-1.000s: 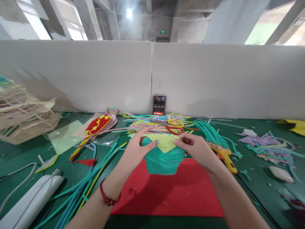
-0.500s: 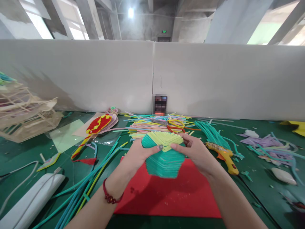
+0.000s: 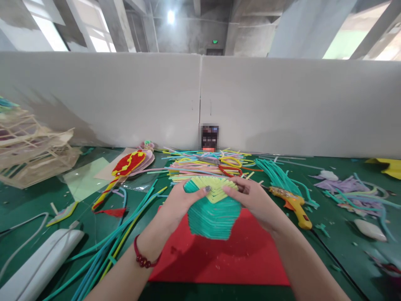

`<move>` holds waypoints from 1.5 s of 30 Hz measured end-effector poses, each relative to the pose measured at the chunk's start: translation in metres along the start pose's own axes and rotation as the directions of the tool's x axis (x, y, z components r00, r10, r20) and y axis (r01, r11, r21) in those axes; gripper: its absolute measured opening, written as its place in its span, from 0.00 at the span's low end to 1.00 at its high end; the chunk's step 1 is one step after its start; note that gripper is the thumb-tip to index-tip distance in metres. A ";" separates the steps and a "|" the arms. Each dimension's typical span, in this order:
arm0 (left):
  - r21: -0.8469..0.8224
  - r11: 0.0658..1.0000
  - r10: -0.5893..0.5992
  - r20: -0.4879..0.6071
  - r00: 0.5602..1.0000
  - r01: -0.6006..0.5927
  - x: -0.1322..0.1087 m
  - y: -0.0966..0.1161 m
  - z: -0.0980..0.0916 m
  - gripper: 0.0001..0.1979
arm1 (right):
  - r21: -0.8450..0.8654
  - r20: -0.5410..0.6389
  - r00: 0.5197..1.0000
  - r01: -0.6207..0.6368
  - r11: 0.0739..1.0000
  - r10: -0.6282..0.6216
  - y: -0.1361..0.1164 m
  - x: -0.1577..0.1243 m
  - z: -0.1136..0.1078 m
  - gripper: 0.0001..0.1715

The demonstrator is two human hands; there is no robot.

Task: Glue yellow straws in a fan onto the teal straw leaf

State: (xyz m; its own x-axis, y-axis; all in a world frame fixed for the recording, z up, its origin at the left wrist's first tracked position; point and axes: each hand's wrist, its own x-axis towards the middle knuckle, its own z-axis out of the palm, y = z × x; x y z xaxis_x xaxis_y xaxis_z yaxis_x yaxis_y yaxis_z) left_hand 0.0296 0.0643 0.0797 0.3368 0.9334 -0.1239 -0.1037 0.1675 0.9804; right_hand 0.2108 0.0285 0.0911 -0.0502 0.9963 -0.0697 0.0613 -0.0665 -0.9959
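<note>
Between my two hands is a flat panel of pipe cleaners, teal with a yellow-green V-shaped band along its top. My left hand grips its left edge, thumb on the front face and fingers behind. On the right side my right hand pinches the upper edge, its thumb on the yellow-green part. The panel is tilted above a red sheet on the table. Most of my fingers are hidden behind the panel.
Behind the panel lie many loose pipe cleaners with scissors on top. A yellow glue gun and teal pipe cleaners lie right. Left are a red-and-yellow fan shape, a white power strip and a wooden frame.
The panel's lower edge has come slightly down and its face tilts more toward me. Both hands keep their hold on it.
</note>
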 end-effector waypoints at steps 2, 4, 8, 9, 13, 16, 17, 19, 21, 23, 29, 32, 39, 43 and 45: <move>0.052 0.999 0.008 -0.045 0.999 -0.005 -0.002 0.004 0.000 0.18 | -0.001 -0.035 0.998 -0.046 0.999 0.046 0.000 -0.001 -0.005 0.21; 0.156 0.988 -0.002 -0.048 0.999 0.010 -0.004 0.009 -0.002 0.17 | -0.050 -0.038 0.996 -0.086 0.995 0.084 0.002 0.000 -0.013 0.22; 0.412 0.904 -0.203 0.175 0.963 0.116 -0.002 0.003 -0.010 0.20 | -0.268 0.109 0.973 -0.170 0.948 0.205 0.011 0.001 -0.028 0.17; 0.456 0.877 -0.278 0.228 0.933 0.150 -0.001 -0.002 -0.012 0.19 | -0.343 0.134 0.959 -0.193 0.919 0.251 0.014 0.002 -0.030 0.15; 0.716 0.693 -0.361 0.251 0.898 0.078 0.008 -0.032 -0.019 0.14 | -0.662 0.084 0.939 -0.199 0.723 0.335 0.030 0.004 -0.030 0.08; 0.842 0.536 -0.225 0.211 0.951 -0.060 0.014 -0.045 -0.024 0.12 | -0.785 -0.023 0.966 -0.177 0.594 0.258 0.040 0.009 -0.038 0.04; 0.858 0.509 -0.197 0.192 0.961 -0.067 0.016 -0.047 -0.025 0.12 | -0.800 -0.064 0.972 -0.185 0.571 0.226 0.043 0.012 -0.042 0.05; 0.880 0.472 -0.169 0.151 0.974 -0.054 0.017 -0.047 -0.027 0.13 | -0.819 -0.140 0.978 -0.203 0.537 0.156 0.047 0.016 -0.053 0.08; 0.899 0.435 -0.151 0.121 0.981 -0.044 0.016 -0.045 -0.028 0.13 | -0.832 -0.175 0.981 -0.195 0.520 0.088 0.050 0.020 -0.061 0.11; 0.911 0.409 -0.146 0.114 0.983 -0.045 0.015 -0.043 -0.027 0.13 | -0.841 -0.164 0.986 -0.155 0.518 0.030 0.054 0.023 -0.063 0.13; 0.926 0.374 -0.136 0.105 0.985 -0.047 0.012 -0.039 -0.024 0.12 | -0.872 -0.080 0.990 -0.012 0.488 -0.120 0.068 0.031 -0.052 0.10; 0.922 0.385 -0.101 0.089 0.991 -0.044 0.012 -0.032 -0.021 0.11 | -0.876 -0.047 0.982 0.046 0.480 -0.181 0.067 0.033 -0.049 0.08; 0.645 0.723 0.141 0.211 0.967 -0.246 0.011 -0.017 -0.006 0.22 | -0.793 0.048 0.877 0.325 0.516 -0.479 0.042 0.023 -0.032 0.08; 0.605 0.748 0.193 0.194 0.962 -0.272 0.005 -0.011 0.000 0.16 | -0.724 0.174 0.896 0.398 0.564 -0.409 0.028 0.015 -0.016 0.08; 0.602 0.753 0.203 0.172 0.964 -0.266 0.002 -0.008 0.001 0.10 | -0.706 0.202 0.902 0.405 0.581 -0.382 0.024 0.013 -0.010 0.09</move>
State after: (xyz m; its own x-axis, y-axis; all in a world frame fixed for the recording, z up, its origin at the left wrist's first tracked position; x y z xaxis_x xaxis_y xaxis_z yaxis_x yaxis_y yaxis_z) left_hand 0.0317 0.0647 0.0715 0.4645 0.8793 0.1057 0.3957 -0.3128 0.8635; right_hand 0.2216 0.0403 0.0664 -0.2704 0.9127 0.3063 0.7195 0.4030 -0.5656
